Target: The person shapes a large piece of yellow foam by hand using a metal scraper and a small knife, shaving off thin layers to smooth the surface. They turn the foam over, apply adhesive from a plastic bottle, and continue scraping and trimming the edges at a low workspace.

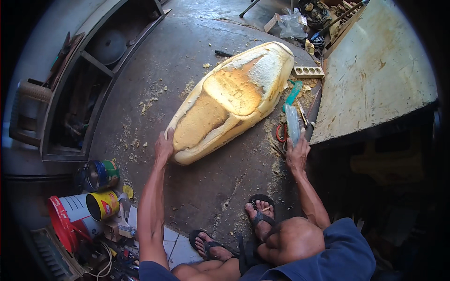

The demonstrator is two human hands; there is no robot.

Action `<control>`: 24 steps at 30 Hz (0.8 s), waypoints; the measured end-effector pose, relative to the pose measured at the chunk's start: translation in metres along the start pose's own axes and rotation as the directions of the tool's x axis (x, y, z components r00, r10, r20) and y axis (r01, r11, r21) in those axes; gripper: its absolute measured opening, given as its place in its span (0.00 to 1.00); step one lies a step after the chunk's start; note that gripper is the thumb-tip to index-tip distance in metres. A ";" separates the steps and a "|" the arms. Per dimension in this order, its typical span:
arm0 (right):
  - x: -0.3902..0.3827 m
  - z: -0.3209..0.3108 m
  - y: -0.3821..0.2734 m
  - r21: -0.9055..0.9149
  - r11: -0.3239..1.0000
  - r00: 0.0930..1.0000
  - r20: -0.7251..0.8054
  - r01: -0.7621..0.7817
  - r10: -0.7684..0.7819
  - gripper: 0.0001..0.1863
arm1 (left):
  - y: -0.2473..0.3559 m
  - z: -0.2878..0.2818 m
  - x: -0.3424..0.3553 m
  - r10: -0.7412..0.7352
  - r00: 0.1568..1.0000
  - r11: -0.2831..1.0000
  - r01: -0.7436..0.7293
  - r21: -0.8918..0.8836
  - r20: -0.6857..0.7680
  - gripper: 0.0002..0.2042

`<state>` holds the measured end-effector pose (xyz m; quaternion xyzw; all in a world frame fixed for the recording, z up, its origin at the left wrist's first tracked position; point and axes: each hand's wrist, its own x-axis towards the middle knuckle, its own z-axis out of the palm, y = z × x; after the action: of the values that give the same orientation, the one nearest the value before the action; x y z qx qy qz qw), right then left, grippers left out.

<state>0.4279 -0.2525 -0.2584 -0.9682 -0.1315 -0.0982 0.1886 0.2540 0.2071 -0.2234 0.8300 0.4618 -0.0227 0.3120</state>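
A long yellowish foam seat cushion [229,96] lies diagonally on the concrete floor [201,189], its surface patchy and worn. My left hand [164,146] grips its near left end. My right hand [297,151] holds a flat, pale translucent oblong [291,121], perhaps in plastic; I cannot make out what it is. Just beyond that lie a teal tool [293,91], red-handled scissors [279,132] and some slim tools. A white power strip [307,72] sits by the cushion's far right side, and a small dark tool [222,53] lies behind it. Foam crumbs are scattered around.
A pale board [375,84] stands along the right, with a dark space below. A metal-framed shelf [86,56] lines the left. Buckets [101,206] and clutter crowd the lower left. Bags and debris [290,25] are piled at the back right. My sandalled feet are near the bottom.
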 end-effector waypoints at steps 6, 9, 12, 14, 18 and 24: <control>0.031 -0.061 -0.045 0.033 0.998 0.996 0.078 0.047 -0.049 0.39 | -0.063 0.050 -0.137 -0.049 0.972 0.958 0.110 -0.263 0.229 0.34; 0.063 -0.146 -0.172 0.514 0.754 0.909 -0.302 0.408 -0.286 0.28 | -0.077 0.049 -0.225 -0.163 0.928 0.869 0.295 -0.397 0.334 0.32; 0.033 -0.112 -0.195 0.428 0.558 0.703 -0.464 0.711 -0.539 0.27 | -0.072 0.061 -0.289 -0.203 0.900 0.722 0.404 -0.563 0.385 0.30; -0.016 -0.021 -0.172 0.370 0.676 0.661 0.188 0.637 -0.726 0.27 | -0.094 0.076 -0.313 -0.203 0.904 0.757 0.389 -0.526 0.376 0.30; -0.074 -0.049 -0.218 0.644 0.489 0.420 0.273 0.589 -0.865 0.31 | -0.144 0.053 -0.358 -0.363 0.807 0.653 0.577 -0.491 0.465 0.26; 0.006 0.025 -0.199 0.466 0.095 -0.046 0.284 0.880 -0.958 0.35 | -0.198 0.036 -0.378 -0.434 0.861 0.531 0.483 -0.696 0.267 0.19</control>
<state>0.3785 -0.0635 -0.2118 -0.5908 -0.7968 0.0823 0.0962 -0.1075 -0.0215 -0.2275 0.4771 0.6213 0.0610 0.6186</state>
